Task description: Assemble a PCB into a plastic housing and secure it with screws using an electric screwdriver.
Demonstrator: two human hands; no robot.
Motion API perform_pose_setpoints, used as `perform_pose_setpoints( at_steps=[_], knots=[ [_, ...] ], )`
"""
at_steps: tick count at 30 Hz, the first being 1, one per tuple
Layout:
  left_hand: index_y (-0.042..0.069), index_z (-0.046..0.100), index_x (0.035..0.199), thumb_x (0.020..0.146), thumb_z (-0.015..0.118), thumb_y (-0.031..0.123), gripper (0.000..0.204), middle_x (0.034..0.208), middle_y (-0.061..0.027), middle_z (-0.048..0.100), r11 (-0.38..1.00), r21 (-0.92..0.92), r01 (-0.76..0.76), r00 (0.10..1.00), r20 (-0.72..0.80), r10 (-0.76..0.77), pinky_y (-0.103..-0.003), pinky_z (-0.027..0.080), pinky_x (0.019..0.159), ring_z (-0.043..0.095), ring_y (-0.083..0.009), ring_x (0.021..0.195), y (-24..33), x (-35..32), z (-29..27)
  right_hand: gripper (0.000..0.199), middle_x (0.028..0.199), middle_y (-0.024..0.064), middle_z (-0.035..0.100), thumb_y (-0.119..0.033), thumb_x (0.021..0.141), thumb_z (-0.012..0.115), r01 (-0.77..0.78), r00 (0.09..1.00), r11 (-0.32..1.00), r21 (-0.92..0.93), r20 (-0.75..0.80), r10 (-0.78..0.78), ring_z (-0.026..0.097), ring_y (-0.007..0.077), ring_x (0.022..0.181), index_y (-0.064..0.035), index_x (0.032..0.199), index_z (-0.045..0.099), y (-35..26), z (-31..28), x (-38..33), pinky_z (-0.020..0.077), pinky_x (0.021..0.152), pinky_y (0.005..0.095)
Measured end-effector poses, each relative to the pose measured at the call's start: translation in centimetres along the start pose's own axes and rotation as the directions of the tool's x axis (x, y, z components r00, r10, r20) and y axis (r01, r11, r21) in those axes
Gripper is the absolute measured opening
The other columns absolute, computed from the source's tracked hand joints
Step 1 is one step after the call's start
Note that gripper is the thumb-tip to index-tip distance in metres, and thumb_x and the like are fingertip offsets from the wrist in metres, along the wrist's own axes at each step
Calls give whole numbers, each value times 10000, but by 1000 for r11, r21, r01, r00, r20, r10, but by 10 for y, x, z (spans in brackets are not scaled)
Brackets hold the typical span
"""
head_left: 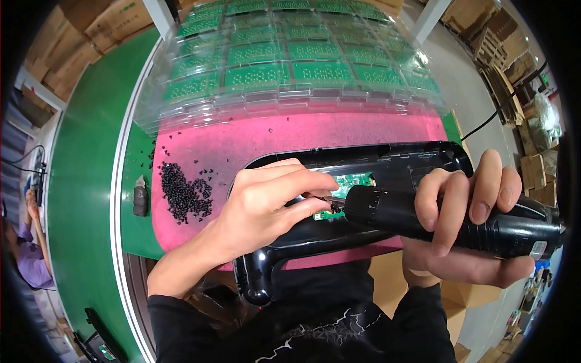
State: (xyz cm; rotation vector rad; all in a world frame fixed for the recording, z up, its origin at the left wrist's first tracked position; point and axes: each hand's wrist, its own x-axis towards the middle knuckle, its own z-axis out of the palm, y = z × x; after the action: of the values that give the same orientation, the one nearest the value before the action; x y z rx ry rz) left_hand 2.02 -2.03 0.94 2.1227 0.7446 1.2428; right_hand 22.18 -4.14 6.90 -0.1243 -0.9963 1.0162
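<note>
In my right hand (469,202) is a black electric screwdriver (393,212), held level with its nose to the left. The thumb and fingers of my left hand (272,199) pinch together at the bit, with small black screws (336,208) between or just beside the fingertips. Both hands are over a black plastic housing (315,245) with a rounded handle-like leg at the near left. A green circuit board (357,180) lies inside this housing, partly hidden by my hands and the tool. The screw tip itself cannot be made out.
A pile of black screws (184,192) sits on the pink mat (254,134), left of the housing. Beside it stands a dark wrapped lump (140,198). Clear trays of green boards (290,72) are stacked behind. Another person's arm (36,224) shows far left.
</note>
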Motion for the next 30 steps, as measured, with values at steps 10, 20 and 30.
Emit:
perform_pose_setpoints(
  at_steps=[10,20,30],
  knots=[
    [-40,676,911,677,775,-56,254,809,-131,676,997,18,-74,997,31,73,-344,541,648,665,-268,739,-3,-2,7,560,862,44,478,-482,774,781,-37,961,999,-19,274,41,539,124,392,-78,963,443,6,-7,-1,419,407,255],
    [-28,682,903,710,783,-21,218,793,-116,691,988,117,-101,994,-39,106,-333,544,603,672,-252,698,0,2,-1,642,905,40,479,-586,746,761,-220,895,966,-138,364,256,581,149,449,-80,1015,471,-9,-27,21,419,457,284],
    [36,697,1012,656,556,-167,433,745,-103,582,958,250,141,956,217,-197,-376,507,642,616,-267,707,-5,-5,7,781,851,55,433,-776,790,565,-313,914,892,-327,150,376,470,113,438,-37,1019,464,7,-73,27,345,460,262]
  ],
)
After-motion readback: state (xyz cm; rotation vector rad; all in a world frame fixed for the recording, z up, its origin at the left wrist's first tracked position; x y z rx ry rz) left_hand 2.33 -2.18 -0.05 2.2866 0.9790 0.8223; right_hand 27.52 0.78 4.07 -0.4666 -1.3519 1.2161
